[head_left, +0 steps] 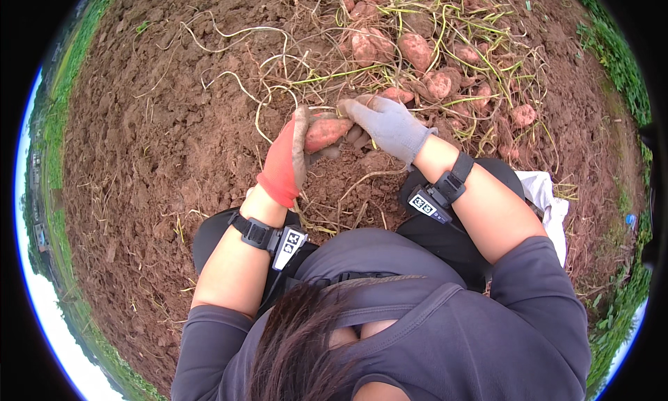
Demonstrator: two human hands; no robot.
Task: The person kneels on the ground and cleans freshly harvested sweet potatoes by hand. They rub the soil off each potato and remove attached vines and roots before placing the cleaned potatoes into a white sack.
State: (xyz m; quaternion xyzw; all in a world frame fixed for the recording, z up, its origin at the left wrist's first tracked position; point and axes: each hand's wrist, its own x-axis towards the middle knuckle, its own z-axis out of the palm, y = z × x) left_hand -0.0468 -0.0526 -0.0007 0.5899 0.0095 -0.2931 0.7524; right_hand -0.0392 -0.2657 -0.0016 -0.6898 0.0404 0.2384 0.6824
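Note:
My left hand (285, 161), in a red work glove with a soil-stained palm, is closed around a red-skinned sweet potato (325, 133). My right hand (387, 123) wears a grey-lilac glove, and its dirty fingertips reach the tuber's right end. Whether those fingers pinch the root tip or only touch it is hidden by the glove. Just beyond the right hand, another sweet potato (397, 95) lies on the soil. Loose brown earth (360, 187) shows below both hands, between my knees.
A heap of sweet potatoes (416, 52) tangled with green and dry vines (443, 20) lies ahead to the right. Pale stems (235, 33) trail over tilled soil (156, 114) at left. A white sack (548, 202) is beside my right knee. A small blue object (631, 221) sits farther right.

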